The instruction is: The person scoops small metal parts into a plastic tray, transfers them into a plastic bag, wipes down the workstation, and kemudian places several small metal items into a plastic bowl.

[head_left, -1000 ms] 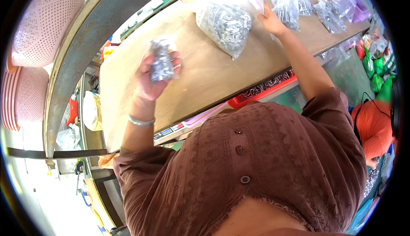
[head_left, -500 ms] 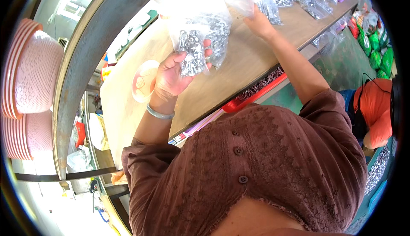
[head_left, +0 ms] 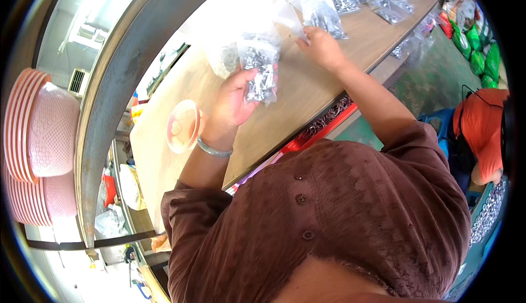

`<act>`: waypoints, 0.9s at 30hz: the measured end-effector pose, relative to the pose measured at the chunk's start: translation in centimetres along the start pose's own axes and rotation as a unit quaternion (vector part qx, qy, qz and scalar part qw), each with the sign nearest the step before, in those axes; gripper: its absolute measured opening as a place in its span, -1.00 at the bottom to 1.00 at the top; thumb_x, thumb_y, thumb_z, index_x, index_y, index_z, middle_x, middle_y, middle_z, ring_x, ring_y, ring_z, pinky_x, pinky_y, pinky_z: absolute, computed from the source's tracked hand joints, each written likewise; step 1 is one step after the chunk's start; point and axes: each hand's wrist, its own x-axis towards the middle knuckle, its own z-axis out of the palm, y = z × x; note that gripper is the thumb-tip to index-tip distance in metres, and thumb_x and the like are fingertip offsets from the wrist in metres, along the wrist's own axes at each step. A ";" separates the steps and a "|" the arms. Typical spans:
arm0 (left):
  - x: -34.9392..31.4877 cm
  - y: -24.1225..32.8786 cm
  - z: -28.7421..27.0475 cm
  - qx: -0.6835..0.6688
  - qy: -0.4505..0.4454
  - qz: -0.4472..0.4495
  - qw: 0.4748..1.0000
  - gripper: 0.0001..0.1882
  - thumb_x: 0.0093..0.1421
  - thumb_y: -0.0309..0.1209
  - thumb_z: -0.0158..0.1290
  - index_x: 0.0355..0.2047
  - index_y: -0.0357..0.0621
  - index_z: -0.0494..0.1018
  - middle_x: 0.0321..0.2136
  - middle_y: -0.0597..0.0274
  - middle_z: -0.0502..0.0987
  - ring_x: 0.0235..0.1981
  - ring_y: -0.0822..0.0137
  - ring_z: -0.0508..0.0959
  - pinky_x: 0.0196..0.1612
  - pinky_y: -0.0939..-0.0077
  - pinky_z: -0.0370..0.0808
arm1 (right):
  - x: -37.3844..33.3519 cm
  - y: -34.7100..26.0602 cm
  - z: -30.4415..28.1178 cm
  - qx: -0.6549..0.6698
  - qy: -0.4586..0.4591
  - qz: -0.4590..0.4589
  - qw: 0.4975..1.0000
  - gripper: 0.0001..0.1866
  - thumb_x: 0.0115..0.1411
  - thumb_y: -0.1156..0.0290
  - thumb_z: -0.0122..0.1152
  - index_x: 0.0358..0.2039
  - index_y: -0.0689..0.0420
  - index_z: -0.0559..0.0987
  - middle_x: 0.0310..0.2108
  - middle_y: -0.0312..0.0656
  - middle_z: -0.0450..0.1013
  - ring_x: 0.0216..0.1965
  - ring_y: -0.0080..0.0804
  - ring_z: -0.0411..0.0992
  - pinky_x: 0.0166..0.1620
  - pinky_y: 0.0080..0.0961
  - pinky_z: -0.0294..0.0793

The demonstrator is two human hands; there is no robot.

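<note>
My left hand (head_left: 235,97), with a pale bangle on its wrist, grips a small clear plastic bag of metal parts (head_left: 260,75) over the wooden table. The single parts are too small to name. Thumb and fingers of my right hand (head_left: 323,49) are closed at the edge of a clear, seemingly empty plastic bag (head_left: 287,19). Strong glare washes out the far part of this bag. Left of the filled bag lies a round, whitish translucent thing (head_left: 223,60), blurred by the light. A shallow pink plastic basket (head_left: 183,126) rests on the table beside my left wrist.
More bags of metal parts (head_left: 326,18) lie farther back on the table (head_left: 296,92). Stacked pink baskets (head_left: 53,130) stand left, beyond a curved metal post (head_left: 109,72). A red tray (head_left: 323,130) sits below the table edge. Another person in orange (head_left: 479,130) is at right.
My left hand and its filled bag have shifted right in view, away from the larger filled bag seen behind it before. My right hand has come lower and nearer, with the clear bag.
</note>
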 end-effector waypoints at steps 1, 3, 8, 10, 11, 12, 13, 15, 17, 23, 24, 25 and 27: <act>1.0 -0.8 0.3 0.022 0.032 -0.005 0.999 -0.66 0.07 -0.49 -0.12 -0.11 -0.22 0.24 -0.30 0.12 0.44 -0.37 0.29 0.47 -0.35 0.39 0.46 | 0.2 0.6 0.4 -0.010 0.001 -0.010 1.000 -0.74 0.00 0.29 0.08 -0.41 0.26 0.44 -0.44 0.11 0.41 -0.35 0.02 0.39 -0.24 -0.21 0.38; 3.6 -2.6 1.4 0.064 0.103 -0.008 0.993 -0.70 0.08 -0.49 -0.11 -0.14 -0.22 0.26 -0.32 0.10 0.45 -0.35 0.27 0.48 -0.37 0.37 0.47 | 0.6 1.3 0.8 0.009 0.024 -0.023 0.999 -0.78 0.00 0.32 0.06 -0.49 0.26 0.44 -0.48 0.12 0.41 -0.38 0.03 0.40 -0.26 -0.21 0.38; 12.0 -6.8 1.1 0.120 0.186 0.074 0.972 -0.66 0.07 -0.51 -0.05 -0.13 -0.19 0.17 -0.32 0.15 0.40 -0.37 0.30 0.47 -0.44 0.40 0.45 | 2.4 0.9 0.1 0.040 0.012 -0.005 0.999 -0.82 -0.02 0.36 0.08 -0.54 0.24 0.46 -0.50 0.12 0.40 -0.40 0.04 0.39 -0.31 -0.20 0.38; 14.3 -7.4 2.3 0.107 0.262 0.120 0.951 -0.62 0.05 -0.53 -0.03 -0.12 -0.22 0.14 -0.30 0.12 0.37 -0.36 0.28 0.46 -0.43 0.40 0.45 | 2.0 0.2 -1.2 0.025 -0.019 0.023 0.999 -0.81 -0.03 0.35 0.09 -0.55 0.24 0.46 -0.54 0.10 0.40 -0.45 0.03 0.40 -0.36 -0.18 0.39; 15.3 -7.7 2.9 0.100 0.298 0.143 0.939 -0.60 0.04 -0.54 -0.03 -0.12 -0.23 0.12 -0.29 0.10 0.36 -0.35 0.27 0.45 -0.43 0.40 0.45 | 1.6 -0.1 -2.0 0.004 -0.030 0.033 0.999 -0.78 -0.04 0.32 0.12 -0.52 0.24 0.45 -0.48 0.10 0.41 -0.39 0.03 0.39 -0.33 -0.20 0.38; 16.0 -7.7 2.8 0.099 0.304 0.140 0.937 -0.58 0.03 -0.57 -0.04 -0.11 -0.25 0.10 -0.28 0.08 0.35 -0.35 0.26 0.44 -0.41 0.40 0.45 | 1.2 -0.2 -3.0 -0.015 -0.039 0.043 0.998 -0.74 -0.05 0.29 0.14 -0.50 0.25 0.44 -0.41 0.09 0.42 -0.32 0.02 0.39 -0.30 -0.22 0.38; 16.6 -7.8 2.2 0.097 0.314 0.135 0.935 -0.56 0.01 -0.60 -0.05 -0.10 -0.26 0.08 -0.28 0.06 0.33 -0.34 0.24 0.44 -0.40 0.40 0.45 | 0.9 0.1 -4.0 -0.027 -0.011 0.035 0.999 -0.67 -0.08 0.25 0.18 -0.41 0.26 0.42 -0.34 0.10 0.39 -0.25 0.03 0.36 -0.24 -0.23 0.36; 17.5 -7.8 1.9 0.113 0.325 0.152 0.927 -0.36 -0.05 -0.63 -0.08 0.06 -0.25 -0.07 -0.29 0.09 0.34 -0.39 0.25 0.44 -0.46 0.45 0.44 | 0.4 0.6 -6.1 -0.052 0.042 0.019 0.998 -0.49 -0.13 0.18 0.25 -0.23 0.26 0.39 -0.19 0.13 0.33 -0.11 0.04 0.29 -0.13 -0.25 0.32; 17.7 -7.5 2.6 0.149 0.279 0.126 0.940 -0.18 -0.09 -0.64 -0.09 0.14 -0.21 -0.28 -0.07 -0.04 0.19 -0.13 0.18 0.32 -0.13 0.38 0.28 | 0.7 2.4 -6.2 -0.092 0.060 0.055 0.992 -0.24 -0.20 0.13 0.31 -0.05 0.28 0.22 -0.07 0.17 0.22 -0.02 0.07 0.18 -0.01 -0.26 0.22; 19.0 -7.1 4.8 0.270 0.235 0.074 0.931 0.05 -0.19 -0.59 0.05 0.19 -0.21 -0.43 0.13 -0.08 -0.01 0.09 0.16 0.16 0.12 0.35 0.07 | 3.9 6.6 -2.8 0.013 -0.063 0.094 0.994 0.01 -0.21 0.23 0.33 0.14 0.34 -0.07 0.00 0.24 0.14 0.05 0.06 0.13 0.10 -0.32 0.11; 19.1 -7.1 5.0 0.271 0.235 0.084 0.930 0.04 -0.18 -0.59 0.05 0.19 -0.22 -0.43 0.13 -0.08 -0.01 0.09 0.16 0.17 0.11 0.36 0.09 | 4.3 7.2 -2.0 0.012 -0.057 0.073 0.996 0.01 -0.21 0.23 0.33 0.13 0.36 -0.07 -0.02 0.23 0.17 0.04 0.04 0.15 0.09 -0.32 0.13; 19.2 -7.3 5.3 0.270 0.234 0.092 0.929 0.02 -0.16 -0.59 0.05 0.19 -0.22 -0.42 0.13 -0.07 -0.01 0.08 0.16 0.18 0.10 0.36 0.11 | 4.8 7.6 -1.8 0.009 -0.051 0.055 0.997 0.01 -0.21 0.23 0.32 0.12 0.38 -0.07 -0.04 0.22 0.20 0.03 0.02 0.17 0.07 -0.31 0.14; 20.0 -7.7 5.4 0.244 0.226 0.105 0.937 -0.04 -0.10 -0.59 0.02 0.19 -0.22 -0.39 0.13 -0.07 0.01 0.06 0.16 0.21 0.06 0.39 0.18 | 5.9 8.2 -1.4 0.059 -0.077 0.052 0.994 -0.04 -0.20 0.35 0.29 0.13 0.35 -0.06 0.01 0.19 0.16 0.05 0.05 0.14 0.09 -0.32 0.12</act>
